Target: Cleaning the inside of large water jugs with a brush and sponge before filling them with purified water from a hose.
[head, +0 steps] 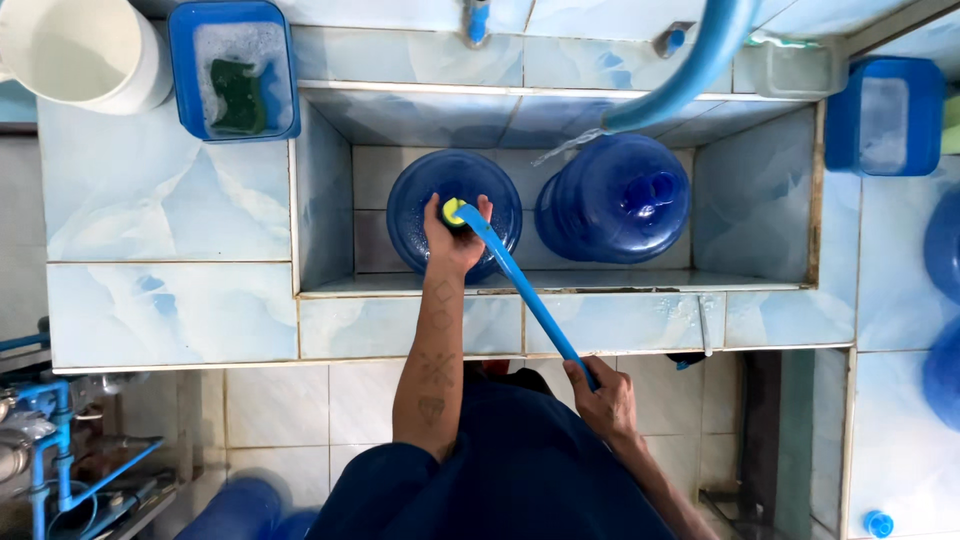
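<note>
Two large blue water jugs stand in a tiled basin. My left hand (453, 238) grips the neck of the left jug (412, 215). My right hand (601, 398) holds the end of a long blue brush handle (520, 285), whose yellow-green tip (453, 210) enters that jug's mouth. The right jug (615, 200) leans beside it, with a blue hose (690, 70) ending just above it.
A blue tub (190, 80) with suds and a green sponge sits on the tiled ledge, beside a white bucket (85, 50). Another blue tub (885, 115) is at right. More blue jugs (942, 300) stand at the right edge. Blue pipes (50, 440) run at lower left.
</note>
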